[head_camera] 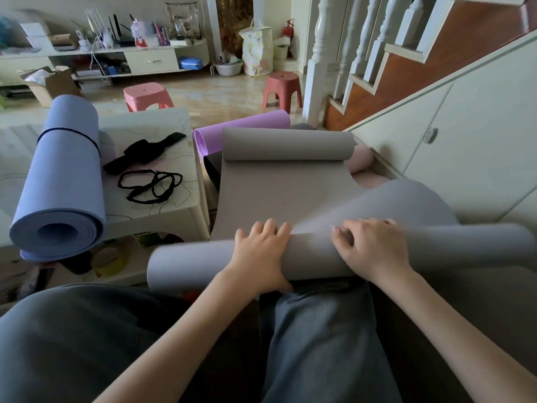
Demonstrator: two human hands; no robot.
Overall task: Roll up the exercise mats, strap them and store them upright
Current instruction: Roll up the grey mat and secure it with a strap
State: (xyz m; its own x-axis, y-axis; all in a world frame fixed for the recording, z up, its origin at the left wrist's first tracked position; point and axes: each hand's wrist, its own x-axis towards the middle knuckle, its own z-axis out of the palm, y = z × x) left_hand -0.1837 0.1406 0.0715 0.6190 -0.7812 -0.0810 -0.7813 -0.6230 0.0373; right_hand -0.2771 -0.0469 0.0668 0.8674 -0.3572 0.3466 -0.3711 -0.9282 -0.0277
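- Head view: I see the grey mat (279, 193) lying across my lap, its near end wound into a roll. The far end curls up too, by the stairs.
- I think the roll sits on my knees so I can push it forward and keep it tight.
- My left hand (261, 251) lies on top of the roll, fingers curled over its front edge, pressing down.
- My right hand (372, 248) is just beside it, fingers bent and gripping the roll where the loose sheet meets it. The 2 hands are a little apart, both clamped on the grey mat.
- The blue mat (64, 181) is already rolled, with 1 thin black band round it. It rests on the tabletop (177, 205) to my left, sticking out past the near edge.
- Loose black straps (151, 186) lie on the tabletop, near the blue mat, ready for the next roll, I guess.
- A purple mat (244, 126) lies rolled behind the grey one. I see no strap on it.
- No mat stands upright yet.
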